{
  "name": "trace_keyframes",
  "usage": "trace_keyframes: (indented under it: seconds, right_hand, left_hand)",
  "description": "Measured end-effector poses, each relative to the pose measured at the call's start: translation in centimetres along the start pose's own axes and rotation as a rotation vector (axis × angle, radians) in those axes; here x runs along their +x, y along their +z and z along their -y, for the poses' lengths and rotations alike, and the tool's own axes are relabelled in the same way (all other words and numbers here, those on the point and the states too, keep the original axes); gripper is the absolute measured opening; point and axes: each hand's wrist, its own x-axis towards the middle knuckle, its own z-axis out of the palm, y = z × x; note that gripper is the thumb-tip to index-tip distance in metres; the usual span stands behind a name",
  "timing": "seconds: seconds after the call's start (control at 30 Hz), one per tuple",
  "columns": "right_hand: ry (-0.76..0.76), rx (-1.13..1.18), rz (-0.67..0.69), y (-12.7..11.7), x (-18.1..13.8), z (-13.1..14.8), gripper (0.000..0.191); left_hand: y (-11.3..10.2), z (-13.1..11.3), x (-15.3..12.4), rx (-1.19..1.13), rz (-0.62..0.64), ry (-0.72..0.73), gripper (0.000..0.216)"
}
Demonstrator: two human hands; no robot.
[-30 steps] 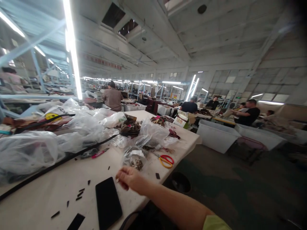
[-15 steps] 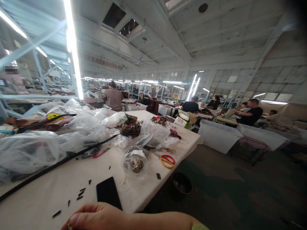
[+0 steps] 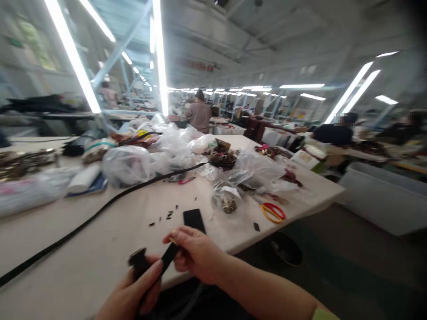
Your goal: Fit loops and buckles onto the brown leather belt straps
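My left hand [image 3: 133,291] is closed round a black strap [image 3: 169,254], part of which is looped or bunched above the fingers. At the strap's other end, the fingers of my right hand [image 3: 202,255] are pinched together. A small pale, brassy piece [image 3: 173,241] shows at those fingertips, too small to make out. Both hands are over the table's near edge. Just beyond my right hand lies a dark, phone-like slab [image 3: 194,219]. Several short black pieces [image 3: 169,215] are scattered to its left.
On the white table [image 3: 100,249] a long black strap [image 3: 106,205] runs diagonally. Scissors [image 3: 273,212] with red and yellow handles lie near the right edge, beside a clear bag [image 3: 229,202] of metal fittings. Plastic bags [image 3: 180,144] pile up behind. A dark bucket [image 3: 287,250] stands below.
The view has turned left and tipped down. My left hand and the black strap have come into view. My right hand appears farther up and right, now at the strap's end.
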Motion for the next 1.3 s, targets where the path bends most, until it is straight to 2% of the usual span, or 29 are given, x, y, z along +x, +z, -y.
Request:
trace_keyframes:
  seconds: [0.07,0.13,0.23,0.37,0.6,0.73,0.8,0.9,1.0,1.07,1.17,1.3]
  right_hand:
    - [0.050,0.024,-0.018,0.1,0.0,-0.7,0.038]
    - [0.040,-0.012,-0.035,0.3,0.0,-1.2,0.039]
    - [-0.075,-0.172,-0.053,0.5,-0.3,-1.7,0.040]
    - [-0.217,-0.341,-0.077,0.7,-0.6,-1.4,0.039]
    - [-0.431,-0.575,-0.106,0.4,-1.1,-2.6,0.033]
    - [-0.455,-0.830,-0.036,-0.4,-1.2,-2.8,0.030]
    - [-0.390,-0.838,0.068,-0.5,-1.2,-2.1,0.027]
    - [-0.299,-0.676,0.165,-0.1,-1.4,-0.8,0.021]
    - [-0.274,-0.441,0.165,0.4,-1.5,0.4,0.021]
    - [-0.186,-0.347,0.185,0.9,-1.5,1.0,0.024]
    - [-0.027,-0.457,0.218,1.9,-1.5,1.3,0.030]
    - [0.045,-0.549,0.167,3.1,-1.2,0.8,0.044]
  left_hand:
    - [-0.3,0.3,-0.8,-0.058,0.016,-0.055,0.041]
    - [-0.5,0.2,-1.0,-0.140,0.060,-0.066,0.037]
    - [-0.4,-0.3,-1.3,-0.176,0.080,-0.046,0.031]
    - [-0.2,-0.9,-2.0,-0.208,0.031,-0.016,0.027]
    - [0.7,-0.3,-2.1,-0.290,0.046,0.019,0.026]
    - [0.8,-0.5,-2.2,-0.252,0.046,0.059,0.027]
    - [0.7,-0.9,-2.3,-0.181,0.053,0.064,0.031]
    - [0.1,-1.4,-2.4,0.019,0.041,0.120,0.034]
    - [-0.8,-1.8,-2.1,0.355,-0.088,0.292,0.034]
    - [-1.3,-2.1,-1.9,0.592,-0.177,0.353,0.034]
    - [-1.6,-2.8,-1.6,0.877,-0.233,0.433,0.029]
    - [-1.5,-3.0,-1.4,1.066,-0.211,0.549,0.024]
